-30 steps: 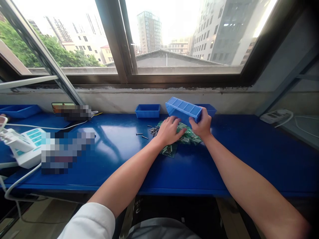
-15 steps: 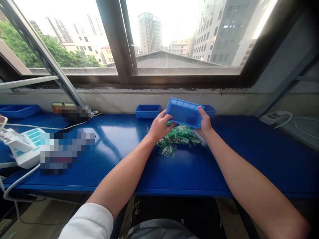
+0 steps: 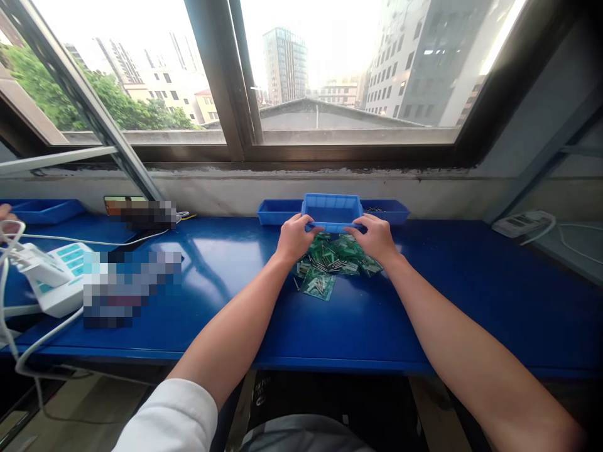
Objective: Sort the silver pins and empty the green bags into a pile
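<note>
- Daylight fills a wide window point(image 3: 239, 94) at twelve o'clock, with buildings and trees beyond the glass; clock positions here centre on the heap of green bags.
- Below it runs a glossy blue worktop point(image 3: 358, 333), bare at six o'clock toward the person.
- Raised at twelve o'clock, just above the heap, is a blue bin point(image 3: 331, 209), tilted so that its open top faces the person.
- At ten o'clock the left hand point(image 3: 294, 240) grasps the bin's near left corner, fingers closed on the rim.
- At two o'clock the right hand point(image 3: 379, 238) grips the near right corner in the same way, its thumb toward the middle of the edge.
- Small green bags point(image 3: 336, 256) with metal pieces inside lie piled beneath the hands; one separate-looking bag point(image 3: 318, 285) lies flat at seven o'clock, touching the pile.
- One loose metal pin point(image 3: 296, 284) rests at eight o'clock, just beside that bag.
- Behind the raised bin, a left rear bin point(image 3: 279, 213) stands at eleven o'clock and a right rear bin point(image 3: 393, 213) at one, the latter holding small dark pieces.
- Well apart at nine o'clock sits a white-and-teal device point(image 3: 59, 276) with cables, partly pixelated.
- Beyond it, another person's hand point(image 3: 5, 220) shows at the edge.
</note>
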A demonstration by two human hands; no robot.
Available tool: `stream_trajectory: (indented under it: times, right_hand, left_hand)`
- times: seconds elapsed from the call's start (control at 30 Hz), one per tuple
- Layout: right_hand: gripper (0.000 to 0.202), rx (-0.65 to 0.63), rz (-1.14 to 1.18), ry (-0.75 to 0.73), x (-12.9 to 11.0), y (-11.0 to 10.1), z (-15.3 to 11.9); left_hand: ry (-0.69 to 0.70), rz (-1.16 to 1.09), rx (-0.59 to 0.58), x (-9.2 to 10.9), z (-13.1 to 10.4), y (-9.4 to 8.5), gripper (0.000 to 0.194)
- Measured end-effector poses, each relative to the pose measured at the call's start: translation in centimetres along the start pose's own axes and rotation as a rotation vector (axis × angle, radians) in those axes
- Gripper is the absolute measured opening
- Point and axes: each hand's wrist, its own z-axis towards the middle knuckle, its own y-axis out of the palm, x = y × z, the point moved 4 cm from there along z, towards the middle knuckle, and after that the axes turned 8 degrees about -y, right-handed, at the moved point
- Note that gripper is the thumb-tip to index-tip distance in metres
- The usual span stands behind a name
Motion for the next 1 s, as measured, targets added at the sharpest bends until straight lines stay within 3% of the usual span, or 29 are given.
stream_trajectory:
  times: [0.17, 0.33, 0.47, 0.53, 0.67, 0.9, 1.0]
  right_hand:
    - [0.023, -0.003, -0.12, 0.021, 0.0, -0.1, 0.0]
    - [0.022, 0.041, -0.303, 0.141, 0.0, -1.5, 0.8]
    - [0.026, 0.022, -0.405, 0.228, 1.0, -2.0, 2.0]
    - [0.027, -0.021, -0.441, 0.248, 1.7, -1.6, 2.6]
    - [0.029, -0.147, -0.495, 0.276, 2.9, 0.2, 3.5]
    - [0.032, -0.247, -0.52, 0.253, 2.7, 2.9, 4.4]
    - [0.038, -0.308, -0.495, 0.246, 2.7, 3.9, 4.7]
  left_hand:
    - [-0.027, -0.122, -0.031, -0.7, 0.1, 0.6, 0.035]
    - [-0.12, -0.137, -0.049, -1.1, 0.1, 0.9, 0.056]
    - [-0.244, 0.061, -0.134, -1.8, 0.0, 1.1, 0.037]
    - [-0.281, 0.166, -0.219, -2.3, -0.1, 1.5, 0.032]
    - [-0.285, 0.261, -0.339, -2.9, -0.3, 2.3, 0.046]
    - [-0.109, 0.285, -0.615, -2.6, -1.3, 4.0, 0.074]
    - [-0.09, 0.304, -0.668, -2.4, -1.6, 4.2, 0.077]
